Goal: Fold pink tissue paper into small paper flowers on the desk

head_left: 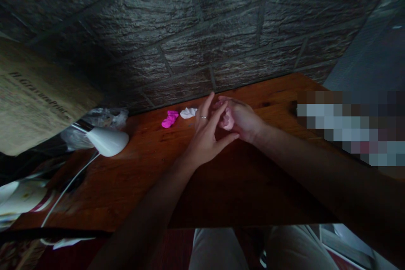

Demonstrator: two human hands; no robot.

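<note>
Over the middle of the table, my right hand (245,117) curls around a pale pink lump (227,120) that looks like modelling clay. My left hand (205,135), with a ring on one finger, is right beside it. Its fingers are apart and its fingertips are close to the lump; whether they touch it I cannot tell. Just left of my hands, a bright magenta crumpled lump (170,119) and a white one (188,113) lie side by side on the wood. My fingers partly hide the pale pink lump.
A white lamp (107,140) with a cable stands on the wooden table (142,185) at left, near clear plastic wrapping (110,117) and a brown paper bag (34,97). A stone-patterned wall (177,38) rises behind. Blurred-out objects (341,126) lie at right.
</note>
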